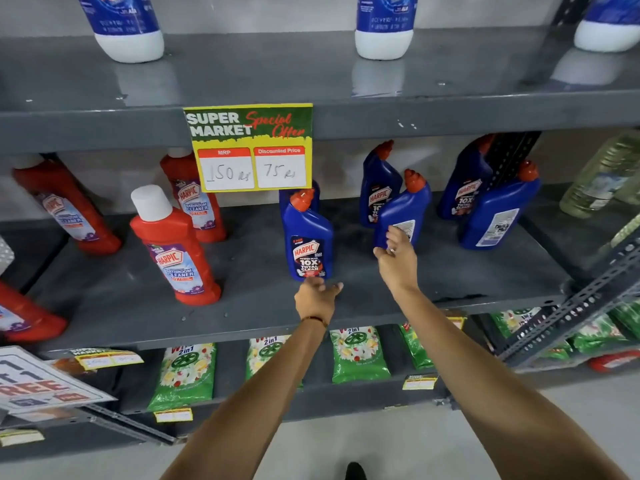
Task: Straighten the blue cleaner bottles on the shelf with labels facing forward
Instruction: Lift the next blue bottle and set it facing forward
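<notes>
Several blue cleaner bottles with red caps stand on the grey middle shelf. The front left bottle shows its front label. My left hand hovers open just below its base, holding nothing. The middle front bottle leans and shows its back label. My right hand reaches its lower part with fingers spread, touching it but not closed around it. Another back-label bottle stands at the right. Two bottles behind, one and another, face forward.
Red cleaner bottles stand on the left of the same shelf. A yellow price sign hangs from the shelf above. White-and-blue bottles sit on top, green packets below. A perforated metal upright crosses the right side.
</notes>
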